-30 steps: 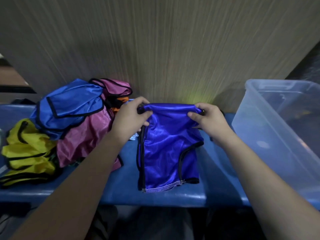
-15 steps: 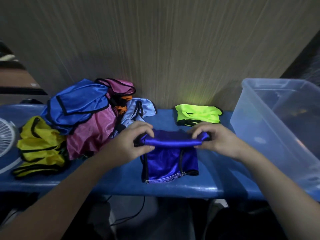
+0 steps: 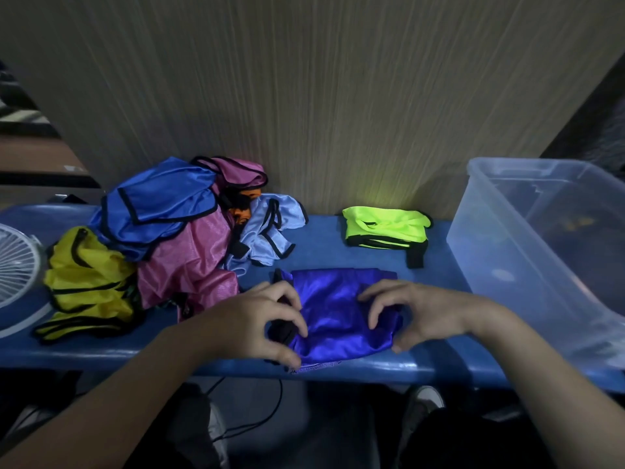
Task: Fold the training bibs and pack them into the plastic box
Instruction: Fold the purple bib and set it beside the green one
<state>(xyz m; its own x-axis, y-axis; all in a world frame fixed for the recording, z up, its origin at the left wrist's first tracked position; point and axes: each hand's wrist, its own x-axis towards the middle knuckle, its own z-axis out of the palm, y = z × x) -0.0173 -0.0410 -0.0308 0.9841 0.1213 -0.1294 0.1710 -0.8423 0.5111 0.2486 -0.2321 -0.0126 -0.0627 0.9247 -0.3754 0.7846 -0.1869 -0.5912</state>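
Both hands, left hand (image 3: 250,321) and right hand (image 3: 422,311), pinch the folded purple bib (image 3: 338,313) with curled fingers on the blue tabletop (image 3: 324,255).

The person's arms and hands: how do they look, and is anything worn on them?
Both forearms are bare up to the picture's edge: no sleeve shows. The left hand and the right hand wear no gloves; no ring, watch or bracelet can be seen. The nails look short and plain.

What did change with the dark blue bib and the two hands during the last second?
Both hands, left and right, brought the top edge of the dark blue bib toward the person, folding it in half, and keep their grip on it. The bib pile and plastic box stayed put.
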